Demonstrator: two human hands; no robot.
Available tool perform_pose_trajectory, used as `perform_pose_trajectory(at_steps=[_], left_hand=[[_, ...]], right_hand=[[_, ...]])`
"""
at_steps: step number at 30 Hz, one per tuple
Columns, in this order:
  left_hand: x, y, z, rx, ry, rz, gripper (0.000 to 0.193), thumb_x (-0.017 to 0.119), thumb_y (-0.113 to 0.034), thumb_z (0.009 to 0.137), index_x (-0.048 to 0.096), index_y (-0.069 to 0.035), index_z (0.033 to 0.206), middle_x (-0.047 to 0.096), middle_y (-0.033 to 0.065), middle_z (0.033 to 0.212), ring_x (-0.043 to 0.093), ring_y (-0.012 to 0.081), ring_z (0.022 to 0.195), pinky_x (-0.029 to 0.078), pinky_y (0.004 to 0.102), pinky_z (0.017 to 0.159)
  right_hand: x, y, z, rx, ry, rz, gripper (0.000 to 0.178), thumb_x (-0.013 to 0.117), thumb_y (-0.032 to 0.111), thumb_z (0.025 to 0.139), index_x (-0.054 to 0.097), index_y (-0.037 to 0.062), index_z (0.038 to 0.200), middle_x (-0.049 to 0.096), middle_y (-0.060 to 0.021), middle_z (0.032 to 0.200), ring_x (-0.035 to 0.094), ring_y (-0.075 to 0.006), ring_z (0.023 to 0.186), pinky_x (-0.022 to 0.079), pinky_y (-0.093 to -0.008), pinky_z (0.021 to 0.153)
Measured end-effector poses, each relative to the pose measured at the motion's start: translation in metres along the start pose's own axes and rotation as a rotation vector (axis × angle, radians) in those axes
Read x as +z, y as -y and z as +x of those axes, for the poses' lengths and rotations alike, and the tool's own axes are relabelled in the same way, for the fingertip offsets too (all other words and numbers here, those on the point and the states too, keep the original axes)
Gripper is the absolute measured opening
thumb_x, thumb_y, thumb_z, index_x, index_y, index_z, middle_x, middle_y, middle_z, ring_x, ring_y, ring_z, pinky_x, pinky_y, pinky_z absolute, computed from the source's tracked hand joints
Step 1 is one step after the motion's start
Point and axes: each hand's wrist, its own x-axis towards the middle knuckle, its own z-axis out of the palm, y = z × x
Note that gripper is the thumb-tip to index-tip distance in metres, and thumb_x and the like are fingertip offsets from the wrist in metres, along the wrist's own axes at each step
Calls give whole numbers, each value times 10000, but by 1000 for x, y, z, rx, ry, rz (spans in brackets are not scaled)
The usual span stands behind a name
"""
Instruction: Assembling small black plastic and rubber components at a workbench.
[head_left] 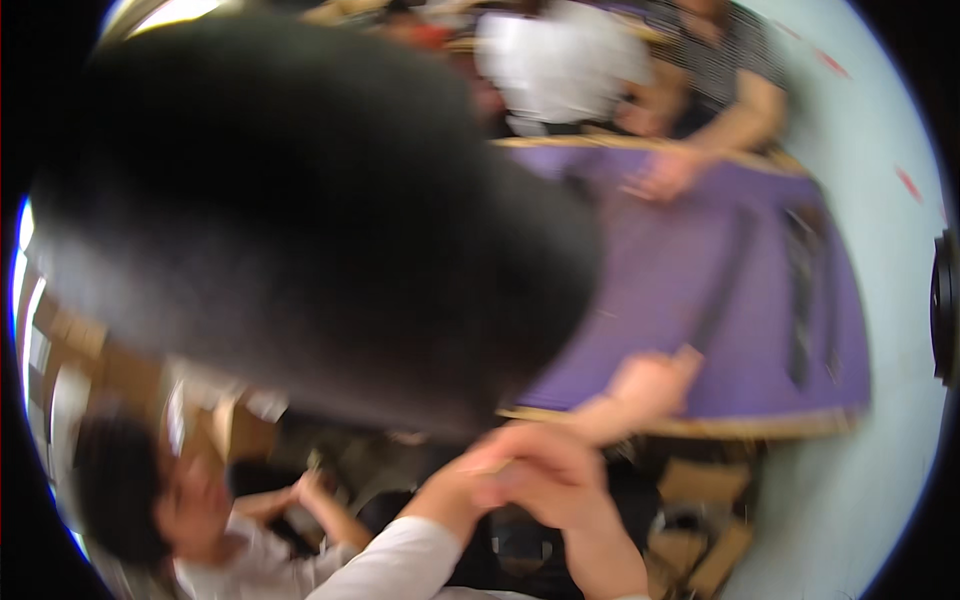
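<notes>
1. Left hand: over the near edge of the purple tabletop, fingers pointing right; motion blur, so cannot tell whether they grip anything.
2. Right hand: fingers bent, apparently laid across the left forearm; cannot tell how tightly they close.
3. Long dark strip: on the tabletop, slanting away from beside the left fingertips.
4. Second dark strip: farther right, same surface.
5. Large black blurred shape: covers the upper left.
6. Co-worker's hand: at the table's far side.
</notes>
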Motion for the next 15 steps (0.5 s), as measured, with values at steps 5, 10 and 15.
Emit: perform_pose_trajectory(at_steps=[5, 10, 15], left_hand=[[18, 12, -41, 100, -396, 26, 470, 738, -206, 775, 519, 3, 1134, 656, 113, 740, 655, 331, 675, 538, 428, 679], [-88, 8, -170, 75, -821, -425, 324, 694, -225, 854, 584, 5, 1055, 630, 90, 711, 630, 254, 636, 507, 362, 631], [-60, 43, -205, -461, -787, -1011, 279, 653, -149, 946, 661, 7, 1178, 650, 37, 777, 600, 96, 685, 496, 280, 621]], right_hand=[[2, -5, 1, -169, -69, -59, 298, 668, 245, 974, 580, -40, 975, 615, -127, 664, 575, -169, 521, 447, -261, 496], [34, -22, 16, -192, 86, -8, 266, 620, 285, 1013, 536, 32, 1007, 552, -57, 626, 493, -145, 472, 400, -286, 471], [32, -12, 13, -217, 48, 52, 241, 648, 246, 997, 544, 33, 1042, 578, -74, 645, 511, -164, 490, 408, -299, 500]])
